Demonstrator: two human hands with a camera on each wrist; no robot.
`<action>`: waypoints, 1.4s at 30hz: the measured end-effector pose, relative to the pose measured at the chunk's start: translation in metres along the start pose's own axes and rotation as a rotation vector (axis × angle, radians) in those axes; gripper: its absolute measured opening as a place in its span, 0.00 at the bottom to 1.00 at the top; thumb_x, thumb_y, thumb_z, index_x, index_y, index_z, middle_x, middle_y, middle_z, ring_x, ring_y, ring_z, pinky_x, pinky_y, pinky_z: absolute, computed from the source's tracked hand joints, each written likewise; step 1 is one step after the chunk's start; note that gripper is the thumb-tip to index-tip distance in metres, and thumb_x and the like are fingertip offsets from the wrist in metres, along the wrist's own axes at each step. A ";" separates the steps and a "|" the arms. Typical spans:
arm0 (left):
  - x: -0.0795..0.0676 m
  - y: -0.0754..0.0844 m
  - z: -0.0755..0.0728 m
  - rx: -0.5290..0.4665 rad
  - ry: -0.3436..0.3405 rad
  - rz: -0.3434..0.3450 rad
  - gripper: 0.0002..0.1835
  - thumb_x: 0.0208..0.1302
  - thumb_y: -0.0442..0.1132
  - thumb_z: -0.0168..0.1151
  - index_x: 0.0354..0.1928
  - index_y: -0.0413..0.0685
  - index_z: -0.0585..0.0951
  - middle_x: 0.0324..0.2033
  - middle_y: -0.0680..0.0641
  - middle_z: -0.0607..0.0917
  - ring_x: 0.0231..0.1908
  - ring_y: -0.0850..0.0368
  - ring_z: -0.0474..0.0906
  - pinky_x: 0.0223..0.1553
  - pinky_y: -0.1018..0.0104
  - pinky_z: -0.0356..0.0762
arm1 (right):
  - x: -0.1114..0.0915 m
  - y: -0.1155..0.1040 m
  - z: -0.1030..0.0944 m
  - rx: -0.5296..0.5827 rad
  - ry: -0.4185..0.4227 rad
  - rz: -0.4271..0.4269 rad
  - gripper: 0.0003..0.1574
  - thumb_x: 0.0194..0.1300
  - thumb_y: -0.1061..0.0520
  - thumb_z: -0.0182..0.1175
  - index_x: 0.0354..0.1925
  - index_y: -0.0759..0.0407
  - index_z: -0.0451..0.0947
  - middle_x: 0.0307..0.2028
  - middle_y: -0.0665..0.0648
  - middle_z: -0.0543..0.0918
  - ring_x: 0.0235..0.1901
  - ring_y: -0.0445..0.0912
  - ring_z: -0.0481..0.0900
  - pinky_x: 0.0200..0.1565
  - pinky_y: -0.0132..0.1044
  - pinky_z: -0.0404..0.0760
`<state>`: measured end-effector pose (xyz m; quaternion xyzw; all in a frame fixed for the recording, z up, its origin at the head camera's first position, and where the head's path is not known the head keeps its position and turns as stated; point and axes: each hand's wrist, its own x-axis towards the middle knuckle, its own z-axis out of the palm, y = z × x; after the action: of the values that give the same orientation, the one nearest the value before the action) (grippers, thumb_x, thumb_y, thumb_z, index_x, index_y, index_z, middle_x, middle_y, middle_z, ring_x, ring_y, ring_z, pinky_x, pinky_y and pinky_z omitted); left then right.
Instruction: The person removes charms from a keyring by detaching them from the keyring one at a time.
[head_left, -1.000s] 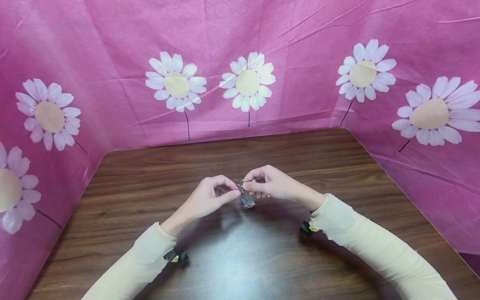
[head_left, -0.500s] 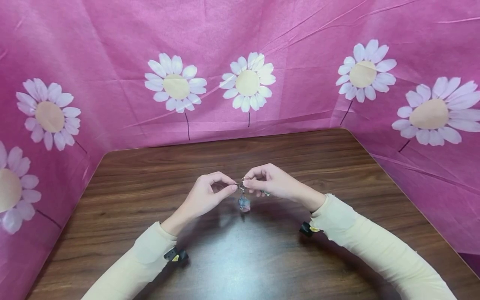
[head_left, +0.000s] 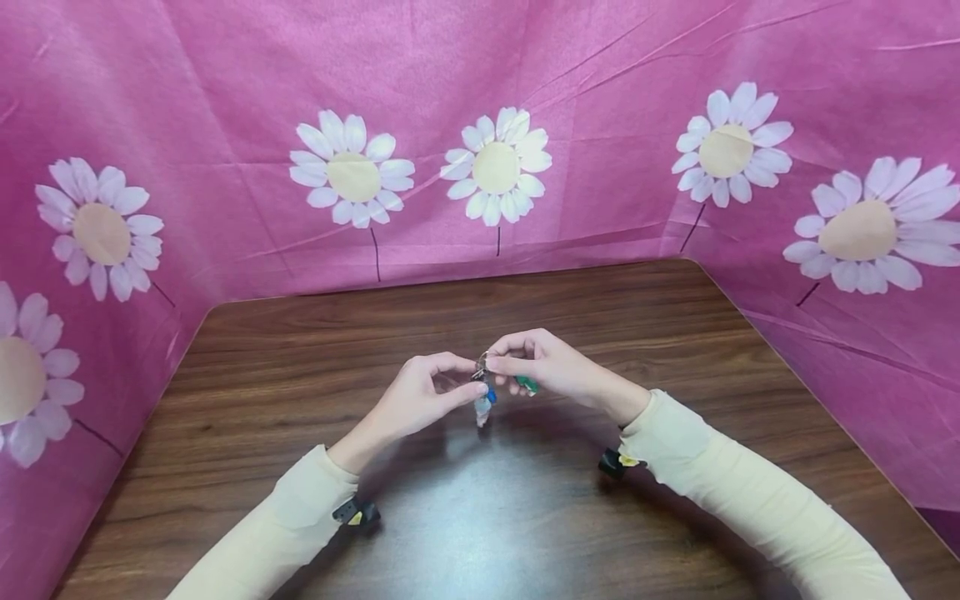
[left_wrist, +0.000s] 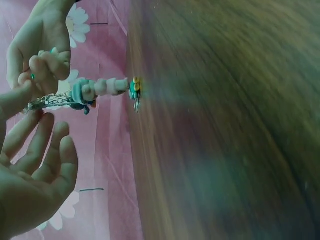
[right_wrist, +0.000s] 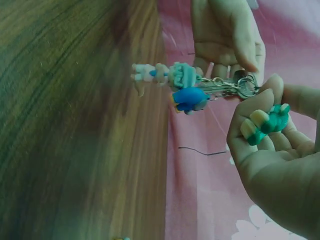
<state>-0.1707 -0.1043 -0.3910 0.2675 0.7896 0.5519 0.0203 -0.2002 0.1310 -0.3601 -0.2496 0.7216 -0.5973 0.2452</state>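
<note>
"What are you watching from there?"

"I'm viewing flowered cloth (head_left: 600, 192) lining the tabletop (head_left: 457, 517); above it, the left hand (head_left: 420, 392) and right hand (head_left: 551, 362) are hovering close together."

"And the key bunch (head_left: 482, 407)?"

"It's hanging between them, its blue charm (right_wrist: 191, 98) dangling; left fingers (head_left: 453, 361) are pinching the keys (right_wrist: 220, 88), right fingers (head_left: 512, 367) the ring (right_wrist: 245, 86)."
</note>
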 end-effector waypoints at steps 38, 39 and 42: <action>0.004 0.016 -0.005 -0.026 -0.043 -0.070 0.06 0.67 0.38 0.68 0.43 0.45 0.88 0.26 0.46 0.88 0.25 0.52 0.85 0.30 0.63 0.83 | 0.005 0.005 -0.003 -0.065 0.121 0.022 0.14 0.69 0.50 0.67 0.44 0.59 0.88 0.24 0.57 0.84 0.18 0.43 0.75 0.20 0.33 0.77; 0.004 0.016 -0.005 -0.015 -0.037 -0.067 0.06 0.67 0.38 0.68 0.43 0.45 0.88 0.26 0.46 0.88 0.26 0.53 0.85 0.32 0.65 0.82 | 0.004 0.005 -0.004 -0.072 0.120 0.017 0.14 0.69 0.50 0.67 0.44 0.59 0.88 0.25 0.57 0.84 0.18 0.43 0.76 0.20 0.33 0.78; 0.004 0.016 -0.005 0.011 -0.009 -0.057 0.06 0.66 0.37 0.69 0.42 0.45 0.88 0.27 0.47 0.88 0.28 0.56 0.85 0.33 0.68 0.80 | 0.001 0.004 -0.006 -0.079 0.118 0.010 0.14 0.69 0.49 0.67 0.44 0.58 0.88 0.28 0.59 0.86 0.20 0.44 0.76 0.21 0.35 0.79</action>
<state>-0.1693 -0.1029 -0.3737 0.2475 0.7998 0.5455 0.0384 -0.2054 0.1353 -0.3633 -0.2196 0.7591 -0.5809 0.1953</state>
